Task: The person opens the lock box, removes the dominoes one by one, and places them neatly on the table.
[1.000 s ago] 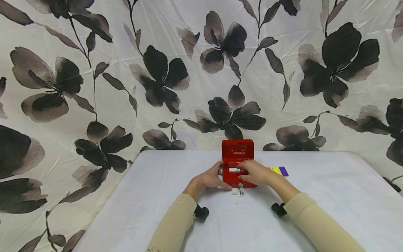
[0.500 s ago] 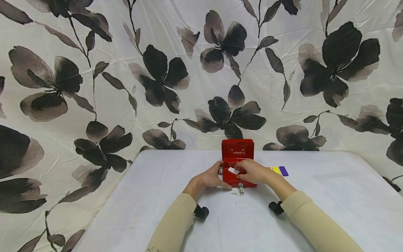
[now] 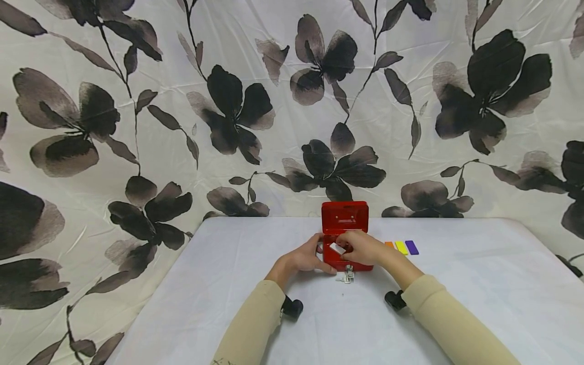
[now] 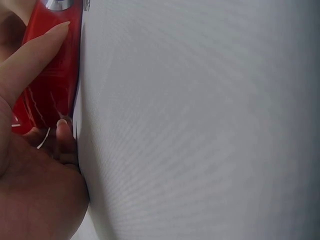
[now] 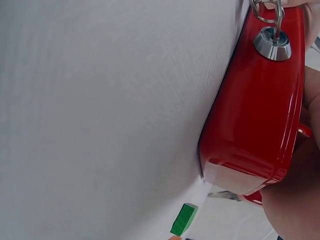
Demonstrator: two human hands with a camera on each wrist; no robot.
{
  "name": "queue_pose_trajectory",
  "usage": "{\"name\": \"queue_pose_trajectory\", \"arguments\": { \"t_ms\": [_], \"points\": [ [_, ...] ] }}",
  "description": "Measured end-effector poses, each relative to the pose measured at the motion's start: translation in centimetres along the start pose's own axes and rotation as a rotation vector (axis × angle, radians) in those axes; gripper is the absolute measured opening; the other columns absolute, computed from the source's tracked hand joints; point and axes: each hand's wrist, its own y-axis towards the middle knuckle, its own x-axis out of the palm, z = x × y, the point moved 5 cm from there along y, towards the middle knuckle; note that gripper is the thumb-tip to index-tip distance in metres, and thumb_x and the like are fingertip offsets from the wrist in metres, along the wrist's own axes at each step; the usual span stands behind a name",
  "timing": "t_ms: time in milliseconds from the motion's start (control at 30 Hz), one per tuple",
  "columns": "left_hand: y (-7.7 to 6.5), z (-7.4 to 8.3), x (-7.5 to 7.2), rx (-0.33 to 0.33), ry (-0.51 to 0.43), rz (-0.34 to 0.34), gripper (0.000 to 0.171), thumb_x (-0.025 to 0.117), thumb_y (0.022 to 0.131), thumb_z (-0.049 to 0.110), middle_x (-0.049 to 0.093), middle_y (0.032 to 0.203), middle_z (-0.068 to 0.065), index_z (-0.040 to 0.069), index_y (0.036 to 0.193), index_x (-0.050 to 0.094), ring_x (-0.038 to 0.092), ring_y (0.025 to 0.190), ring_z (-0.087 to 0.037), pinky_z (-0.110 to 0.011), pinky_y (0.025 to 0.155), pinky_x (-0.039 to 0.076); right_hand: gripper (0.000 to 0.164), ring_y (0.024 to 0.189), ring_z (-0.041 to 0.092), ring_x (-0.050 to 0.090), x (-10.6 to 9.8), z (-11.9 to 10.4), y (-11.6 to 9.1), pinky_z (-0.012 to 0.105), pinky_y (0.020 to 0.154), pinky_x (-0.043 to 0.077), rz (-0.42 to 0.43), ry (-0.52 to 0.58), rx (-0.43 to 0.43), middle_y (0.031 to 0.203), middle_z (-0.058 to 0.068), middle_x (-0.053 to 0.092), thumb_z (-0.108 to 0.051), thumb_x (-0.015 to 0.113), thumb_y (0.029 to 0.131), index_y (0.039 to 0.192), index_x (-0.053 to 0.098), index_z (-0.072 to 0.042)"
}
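Note:
A red cash box [image 3: 345, 218] stands on the table with its lid raised. My left hand [image 3: 305, 256] grips the box's left side, its thumb [image 4: 42, 50] on the front face and its other fingers around the side. Inside the box opening, my right hand [image 3: 365, 247] pinches a small white rectangular block [image 3: 336, 249], which is tilted. The right fingertips are partly hidden in the right wrist view by the box wall. A key on a ring [image 5: 267, 17] sits in the silver lock [image 5: 273, 44] at the box front.
Right of the box lie flat coloured blocks: orange [image 3: 389, 244], yellow [image 3: 401, 247] and purple [image 3: 412, 247]. The right wrist view also shows a green block [image 5: 184, 218]. A white cloth covers the table [image 3: 219, 284], and a floral curtain [image 3: 274, 126] hangs behind it.
The white block has turned from level to slanted in my right hand. My right forearm has shifted slightly left; the left hand keeps its place on the box.

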Motion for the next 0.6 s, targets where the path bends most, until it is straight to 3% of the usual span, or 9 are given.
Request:
{"name": "queue_pose_trajectory", "arguments": {
  "t_ms": [600],
  "points": [
    [0.0, 0.1, -0.1, 0.0, -0.002, -0.009, 0.092, 0.092, 0.075, 0.022, 0.054, 0.12, -0.005, 0.017, 0.149, 0.037, 0.047, 0.117, -0.025, -0.054, 0.108, 0.041, 0.031, 0.086, 0.017, 0.058, 0.5, 0.2, 1.1, 0.035, 0.083, 0.056, -0.026, -0.016, 0.029, 0.089, 0.0, 0.067, -0.015, 0.083, 0.087, 0.113, 0.071, -0.005]
  ]
}}
